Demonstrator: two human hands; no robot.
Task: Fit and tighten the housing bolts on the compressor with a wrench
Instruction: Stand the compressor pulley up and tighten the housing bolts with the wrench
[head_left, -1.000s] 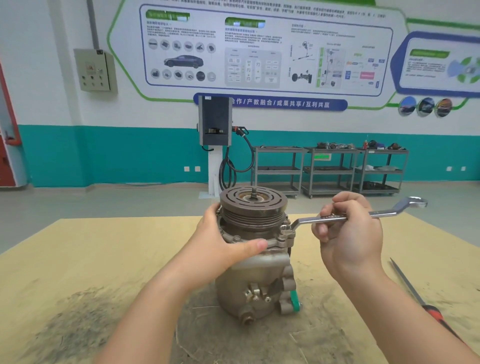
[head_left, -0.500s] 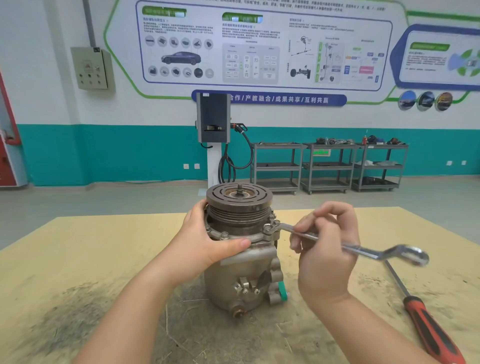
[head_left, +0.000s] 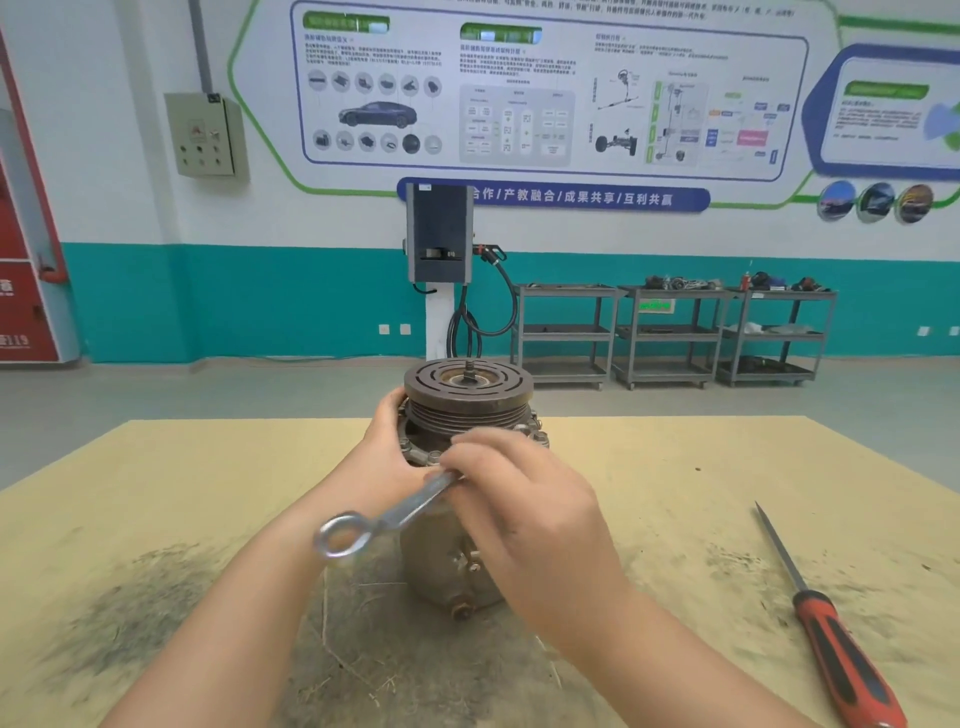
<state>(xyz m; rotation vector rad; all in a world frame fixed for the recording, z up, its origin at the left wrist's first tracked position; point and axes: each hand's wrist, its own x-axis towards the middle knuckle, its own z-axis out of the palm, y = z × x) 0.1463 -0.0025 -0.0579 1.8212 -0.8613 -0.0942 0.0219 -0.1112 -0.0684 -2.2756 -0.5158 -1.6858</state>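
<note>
The metal compressor stands upright on the yellow tabletop, its grooved pulley on top. Housing bolts show around the flange under the pulley. My left hand grips the compressor's left side at the flange. My right hand is in front of the compressor and grips a silver wrench. The wrench's free ring end points down and left toward me; its other end is hidden behind my right hand's fingers. Most of the compressor's lower body is covered by my right hand.
A red-handled screwdriver lies on the table at the right. Dark grit and straw-like debris are spread over the near tabletop. Beyond the table stand metal shelf carts and a charging unit by the wall.
My right hand has swung the wrench around the front of the compressor, from pointing right to pointing down-left. My left hand keeps its grip on the compressor.
</note>
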